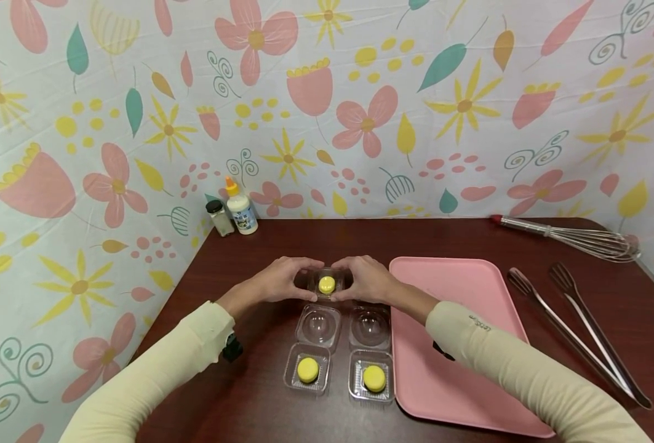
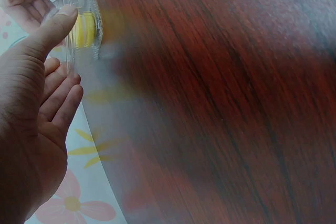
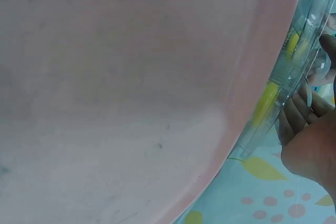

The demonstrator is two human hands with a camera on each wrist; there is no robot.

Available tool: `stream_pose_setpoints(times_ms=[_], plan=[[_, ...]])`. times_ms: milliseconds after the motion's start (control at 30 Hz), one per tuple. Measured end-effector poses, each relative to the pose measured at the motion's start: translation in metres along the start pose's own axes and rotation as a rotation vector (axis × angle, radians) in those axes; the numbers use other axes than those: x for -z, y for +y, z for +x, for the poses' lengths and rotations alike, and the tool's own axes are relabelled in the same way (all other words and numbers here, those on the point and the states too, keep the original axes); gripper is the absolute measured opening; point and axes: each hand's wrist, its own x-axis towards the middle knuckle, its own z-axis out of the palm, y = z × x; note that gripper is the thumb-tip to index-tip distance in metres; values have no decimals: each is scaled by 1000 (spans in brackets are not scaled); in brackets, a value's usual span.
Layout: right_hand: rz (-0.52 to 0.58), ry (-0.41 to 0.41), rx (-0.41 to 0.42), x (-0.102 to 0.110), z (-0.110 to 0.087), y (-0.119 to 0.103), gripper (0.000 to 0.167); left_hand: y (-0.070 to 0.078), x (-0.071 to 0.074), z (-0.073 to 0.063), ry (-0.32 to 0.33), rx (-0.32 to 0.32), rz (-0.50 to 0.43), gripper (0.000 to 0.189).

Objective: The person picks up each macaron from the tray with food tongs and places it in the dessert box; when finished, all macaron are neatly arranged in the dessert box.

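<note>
At the far end of the row, a clear plastic box [image 1: 314,280] holds a yellow macaron [image 1: 327,284], which shows shiny through clear plastic. My left hand [image 1: 285,280] grips the box's left side, thumb at the near edge and fingers at the far edge. Opposite it, my right hand [image 1: 368,281] grips the right side the same way. In the left wrist view, the thumb [image 2: 58,24] lies on the clear plastic beside the macaron. Nearer me, two more clear boxes stand with domed lids folded back, a left lid [image 1: 318,326] and a right lid [image 1: 370,327]; each holds a macaron [image 1: 307,370].
A pink tray [image 1: 459,369] lies right of the boxes, under my right forearm. Beyond it are metal tongs [image 1: 576,332] and a whisk [image 1: 570,237]. A glue bottle [image 1: 243,212] and a small dark-capped jar [image 1: 219,219] stand at the back left, by the flowered cloth.
</note>
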Motion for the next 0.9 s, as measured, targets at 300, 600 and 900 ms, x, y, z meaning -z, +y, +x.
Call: stream_pose_setpoints(times_ms=[300,600,900], plan=[[-1,-25,-4,0,1,0,67,-1,-2,1,-23,6,-8,76],[16,6,7,14,-2,2,81,1,1,1,-54,19,40,78],[118,124,38,36,-26,2,80,7,10,0,29,-1,57,82]])
